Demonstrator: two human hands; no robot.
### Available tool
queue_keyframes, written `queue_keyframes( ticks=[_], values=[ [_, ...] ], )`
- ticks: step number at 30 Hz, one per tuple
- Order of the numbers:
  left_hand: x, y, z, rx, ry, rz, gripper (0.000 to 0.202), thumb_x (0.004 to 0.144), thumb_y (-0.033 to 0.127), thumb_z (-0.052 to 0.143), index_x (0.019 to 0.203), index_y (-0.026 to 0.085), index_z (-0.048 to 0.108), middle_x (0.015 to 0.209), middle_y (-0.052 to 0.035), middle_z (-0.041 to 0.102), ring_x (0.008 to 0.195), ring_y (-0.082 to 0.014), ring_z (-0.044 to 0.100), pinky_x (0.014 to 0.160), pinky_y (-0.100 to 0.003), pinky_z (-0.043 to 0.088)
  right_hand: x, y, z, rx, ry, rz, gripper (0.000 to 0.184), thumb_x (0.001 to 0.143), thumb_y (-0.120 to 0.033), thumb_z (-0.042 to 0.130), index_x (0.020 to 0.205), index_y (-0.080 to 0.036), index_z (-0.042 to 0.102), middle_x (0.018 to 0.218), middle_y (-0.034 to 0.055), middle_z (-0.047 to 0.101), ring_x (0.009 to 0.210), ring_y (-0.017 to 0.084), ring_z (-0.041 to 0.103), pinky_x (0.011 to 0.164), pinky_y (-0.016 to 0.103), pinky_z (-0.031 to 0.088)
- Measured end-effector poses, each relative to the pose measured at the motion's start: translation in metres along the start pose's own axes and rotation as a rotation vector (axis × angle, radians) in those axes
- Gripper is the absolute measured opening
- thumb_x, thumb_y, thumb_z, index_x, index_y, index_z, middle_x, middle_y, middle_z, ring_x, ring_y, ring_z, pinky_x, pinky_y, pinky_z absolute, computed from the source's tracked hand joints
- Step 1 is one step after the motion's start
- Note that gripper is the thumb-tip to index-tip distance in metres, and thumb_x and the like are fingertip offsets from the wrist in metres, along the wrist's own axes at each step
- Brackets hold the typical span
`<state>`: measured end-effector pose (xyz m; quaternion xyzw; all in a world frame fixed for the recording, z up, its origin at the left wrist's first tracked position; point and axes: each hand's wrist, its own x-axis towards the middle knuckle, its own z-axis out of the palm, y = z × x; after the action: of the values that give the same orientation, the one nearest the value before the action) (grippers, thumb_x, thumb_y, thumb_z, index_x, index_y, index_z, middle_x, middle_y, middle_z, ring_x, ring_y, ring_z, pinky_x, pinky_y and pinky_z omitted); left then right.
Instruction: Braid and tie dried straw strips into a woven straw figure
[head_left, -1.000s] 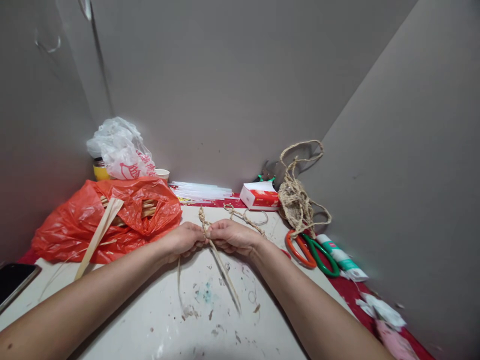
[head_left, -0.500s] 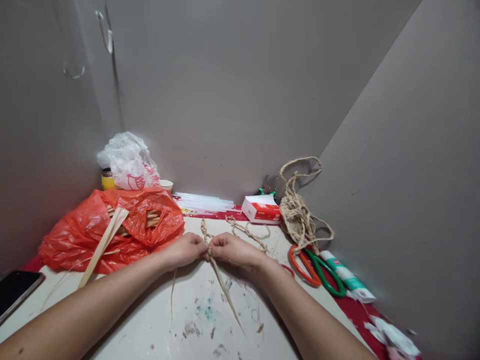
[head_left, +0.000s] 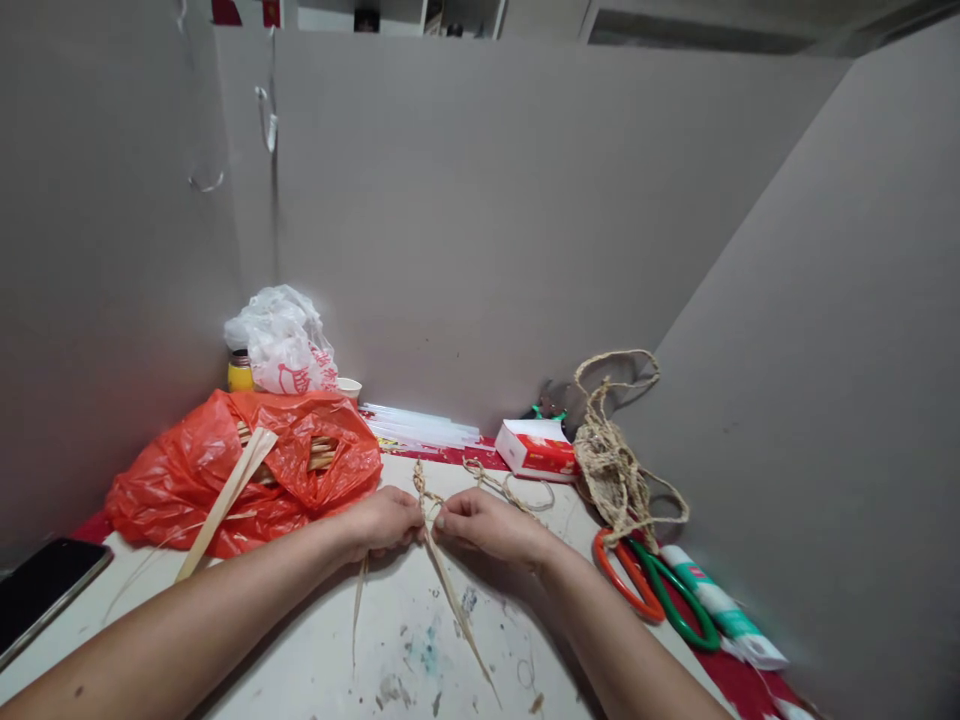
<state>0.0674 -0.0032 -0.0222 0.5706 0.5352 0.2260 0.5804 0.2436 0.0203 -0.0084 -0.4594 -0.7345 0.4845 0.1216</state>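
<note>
A short braided straw cord (head_left: pixel 419 480) lies on the white tabletop just beyond my hands. My left hand (head_left: pixel 391 520) is closed, pinching the cord at its near end. My right hand (head_left: pixel 487 525) is closed too, thumb against bent forefinger, a small gap to the right of the left fingertips. A thin straw strand runs from the braid to these right fingers; its end is hidden by them. From between the hands a long pale straw strand (head_left: pixel 459 612) trails toward me, and a thinner strand (head_left: pixel 359 610) hangs below my left hand.
At left sit a red plastic bag (head_left: pixel 191 465) of straw, a wide flat strip (head_left: pixel 225 505) and a phone (head_left: pixel 49 590). Another braid (head_left: pixel 487 478), a red-and-white box (head_left: pixel 536 450), coiled straw rope (head_left: pixel 611 460) and orange and green handles (head_left: pixel 675 600) are at right. Grey panels enclose the table.
The view has tilted up and shifted left, so things sit lower and farther right. My right fingertips have parted slightly from my left, where they were touching before.
</note>
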Motion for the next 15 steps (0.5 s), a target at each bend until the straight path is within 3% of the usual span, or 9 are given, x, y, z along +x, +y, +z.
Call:
queue_keyframes(
  ticks=[6,9,13,15],
  values=[
    [-0.002,0.002,0.003,0.049,0.035,-0.008,0.018,0.075,0.03,0.047,0.062,0.017,0.054,0.043,0.007,0.035,0.028,-0.0048,0.02,0.033,-0.022,0.012,-0.009,0.002,-0.02,-0.046,0.049,0.078,0.02,0.076,-0.03,0.049,0.066,-0.014,0.056,0.047,-0.0044,0.041,0.039,0.006,0.029,0.038,0.02,0.02],
    [0.0,-0.001,0.006,0.087,0.07,-0.004,0.017,0.075,0.027,0.047,0.062,0.017,0.055,0.043,0.0064,0.037,0.028,-0.0057,0.022,0.033,-0.023,0.013,-0.011,-0.002,-0.028,-0.107,0.154,0.108,0.018,0.077,-0.031,0.047,0.071,-0.016,0.055,0.055,-0.0006,0.051,0.043,0.009,0.041,0.039,0.021,0.027],
    [0.005,-0.005,0.01,0.134,0.115,0.011,0.017,0.077,0.022,0.049,0.065,0.015,0.059,0.042,0.0059,0.038,0.032,-0.0065,0.028,0.037,-0.023,0.022,-0.008,-0.041,-0.031,-0.287,0.402,-0.085,0.014,0.073,-0.029,0.055,0.074,-0.017,0.06,0.076,0.0079,0.065,0.071,0.018,0.059,0.06,0.026,0.043],
    [0.006,-0.005,0.012,0.129,0.131,0.03,0.017,0.078,0.022,0.052,0.068,0.013,0.062,0.047,0.0038,0.044,0.039,-0.008,0.038,0.043,-0.023,0.032,-0.005,-0.074,-0.021,-0.288,0.432,-0.184,0.013,0.073,-0.029,0.056,0.075,-0.017,0.062,0.081,0.0087,0.067,0.077,0.02,0.06,0.068,0.028,0.044]
  ],
)
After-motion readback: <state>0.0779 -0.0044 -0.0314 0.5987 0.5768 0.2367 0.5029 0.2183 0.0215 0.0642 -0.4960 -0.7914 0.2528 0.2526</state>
